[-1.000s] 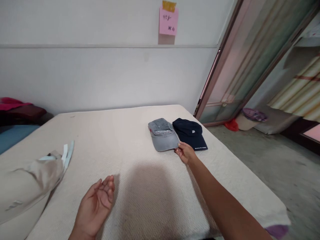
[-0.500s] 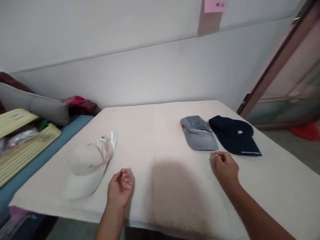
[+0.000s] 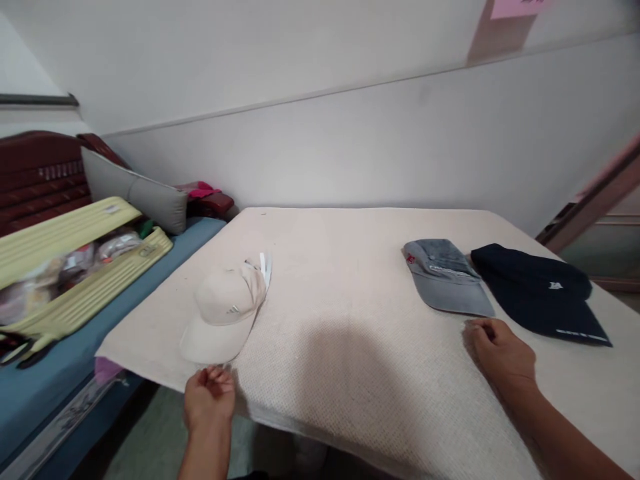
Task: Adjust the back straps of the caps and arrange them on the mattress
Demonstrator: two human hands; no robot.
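A cream baseball cap [image 3: 225, 300] lies on the left of the cloth-covered table, its brim pointing toward me. Just below that brim is my left hand [image 3: 210, 393], palm partly turned up and fingers curled in. The fingertips are at the brim's edge; whether they touch it is unclear, and nothing shows in them. On the right, my right hand [image 3: 503, 353] rests closed on the cloth with nothing visible in it. It is just in front of a grey denim cap [image 3: 445, 277]. Beside that cap lies a navy cap [image 3: 535, 287] with a small white emblem.
A pale cloth [image 3: 340, 260] covers the table, which stands against a white wall [image 3: 310, 153]. To the left, a blue-covered seat [image 3: 75, 353] holds a grey cushion [image 3: 150, 200] and an open yellow case [image 3: 105, 287] with plastic-wrapped items. A pink note [image 3: 517, 7] hangs on the wall.
My view has turned left. My left hand has moved left to the cream cap's brim. My right hand stays closed near the grey cap, and the caps lie as before.
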